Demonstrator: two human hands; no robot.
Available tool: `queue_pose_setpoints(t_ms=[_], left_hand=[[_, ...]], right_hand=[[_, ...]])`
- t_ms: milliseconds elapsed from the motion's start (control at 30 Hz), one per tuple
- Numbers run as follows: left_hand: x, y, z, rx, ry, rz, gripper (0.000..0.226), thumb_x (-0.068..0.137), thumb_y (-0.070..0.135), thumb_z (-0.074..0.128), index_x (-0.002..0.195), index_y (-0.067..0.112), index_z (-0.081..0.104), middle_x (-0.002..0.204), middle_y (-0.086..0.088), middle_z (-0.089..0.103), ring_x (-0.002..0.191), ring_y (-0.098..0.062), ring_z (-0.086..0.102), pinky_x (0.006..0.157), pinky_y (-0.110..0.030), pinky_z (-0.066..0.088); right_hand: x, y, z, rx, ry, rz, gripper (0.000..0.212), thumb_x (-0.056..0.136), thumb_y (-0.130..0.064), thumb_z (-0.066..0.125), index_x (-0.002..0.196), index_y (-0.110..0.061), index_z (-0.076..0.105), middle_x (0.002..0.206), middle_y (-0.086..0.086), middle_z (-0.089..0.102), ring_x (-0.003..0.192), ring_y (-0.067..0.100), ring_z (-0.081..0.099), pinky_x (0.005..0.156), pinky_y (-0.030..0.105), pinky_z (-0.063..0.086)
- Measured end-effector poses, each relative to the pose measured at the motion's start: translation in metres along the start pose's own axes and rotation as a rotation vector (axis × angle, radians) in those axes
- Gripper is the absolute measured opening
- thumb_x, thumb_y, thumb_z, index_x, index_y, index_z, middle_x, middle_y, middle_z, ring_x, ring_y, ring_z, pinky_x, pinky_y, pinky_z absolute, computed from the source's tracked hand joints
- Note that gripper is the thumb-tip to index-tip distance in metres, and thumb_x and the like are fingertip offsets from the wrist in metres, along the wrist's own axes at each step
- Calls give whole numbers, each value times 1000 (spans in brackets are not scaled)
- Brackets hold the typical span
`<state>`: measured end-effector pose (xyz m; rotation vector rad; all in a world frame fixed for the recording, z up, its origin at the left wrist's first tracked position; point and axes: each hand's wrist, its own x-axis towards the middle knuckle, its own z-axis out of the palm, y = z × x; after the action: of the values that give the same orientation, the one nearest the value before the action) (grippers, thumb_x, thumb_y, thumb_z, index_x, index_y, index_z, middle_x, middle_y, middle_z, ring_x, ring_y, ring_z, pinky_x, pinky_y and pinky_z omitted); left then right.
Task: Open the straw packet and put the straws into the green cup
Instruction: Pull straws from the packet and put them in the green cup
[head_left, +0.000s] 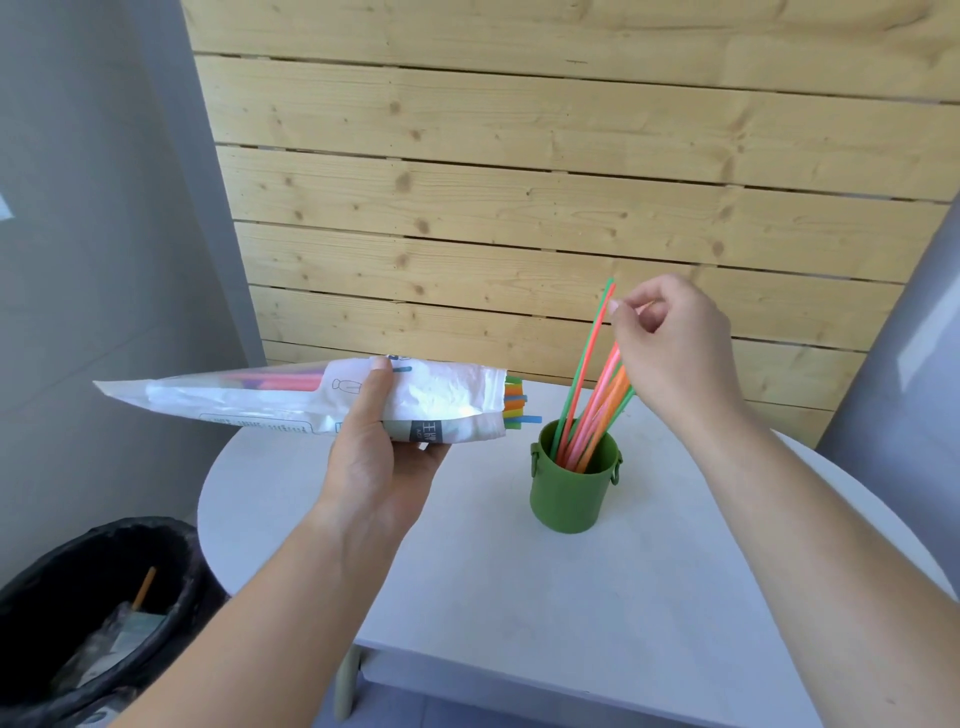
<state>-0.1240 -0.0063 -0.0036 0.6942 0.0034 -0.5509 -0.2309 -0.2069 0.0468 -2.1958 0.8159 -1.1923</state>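
Pine-plank wall behind white table (571, 597); green cup (571, 493) toward its far edge, straws (592, 415) standing inside; right hand (675, 348) pinches their tops, mid-deposit; left hand (379, 457) grips straw packet (260, 400), opened, more protruding; next, probably: release, draw another bunch.

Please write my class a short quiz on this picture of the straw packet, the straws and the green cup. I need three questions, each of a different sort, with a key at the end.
1. True or false: the straw packet is sealed at both ends.
2. Where do the loose straws stand? A: in the green cup. B: in a glass jar. C: in a drawer.
3. Which hand holds the packet in the air?

Key
1. False. One end is open and straw ends stick out of it.
2. A
3. The left hand
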Motion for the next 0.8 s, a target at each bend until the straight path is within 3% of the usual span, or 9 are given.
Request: queue_pose_setpoints(t_ms=[67, 133, 233, 367, 533, 667, 800], left_hand=[[0, 1, 1, -12, -18, -1, 18, 100, 31, 69, 109, 15, 69, 95, -4, 79, 107, -26, 75, 96, -46, 61], [-1, 1, 3, -18, -31, 3, 19, 99, 31, 70, 111, 16, 69, 97, -4, 79, 111, -26, 75, 99, -48, 59], [-3, -2, 5, -16, -41, 8, 19, 99, 31, 70, 109, 15, 69, 94, -4, 80, 106, -26, 76, 99, -48, 59], [-6, -4, 6, 1, -61, 5, 20, 100, 32, 69, 111, 15, 68, 98, -5, 78, 109, -25, 76, 102, -49, 58], [-5, -1, 5, 2, -57, 14, 21, 100, 32, 68, 112, 15, 67, 92, -3, 79, 96, -23, 77, 96, -46, 61], [-5, 2, 5, -3, -42, 16, 21, 100, 32, 69, 112, 15, 67, 89, -3, 81, 92, -22, 78, 93, -45, 62], [-6, 0, 7, -25, -36, -1, 23, 99, 31, 70, 113, 14, 68, 98, -6, 80, 106, -25, 77, 97, -48, 60]], right_hand=[[-13, -9, 4, 57, -123, 43, 30, 99, -36, 54, 78, -14, 59, 58, -6, 52, 48, 5, 47, 50, 19, 34], [-30, -16, 12, 117, -277, 122, 42, 100, -44, 48, 81, -9, 59, 59, -2, 55, 49, 9, 49, 55, 24, 39], [-53, -22, 28, 236, -409, 227, 38, 99, -47, 48, 85, -14, 62, 56, -3, 57, 48, 15, 51, 59, 29, 41], [-62, -22, 37, 353, -396, 269, 28, 98, -36, 55, 80, -17, 64, 47, -10, 52, 43, 14, 44, 55, 29, 36], [-60, -20, 36, 455, -342, 317, 20, 99, -25, 56, 82, -16, 63, 45, -12, 52, 43, 13, 43, 52, 28, 36], [-60, -18, 35, 405, -255, 188, 20, 100, -27, 54, 81, -24, 58, 48, -12, 56, 52, 18, 52, 55, 30, 40], [-64, -17, 37, 400, -275, 149, 21, 98, -38, 57, 87, -20, 60, 52, -8, 54, 53, 24, 56, 54, 33, 42]])
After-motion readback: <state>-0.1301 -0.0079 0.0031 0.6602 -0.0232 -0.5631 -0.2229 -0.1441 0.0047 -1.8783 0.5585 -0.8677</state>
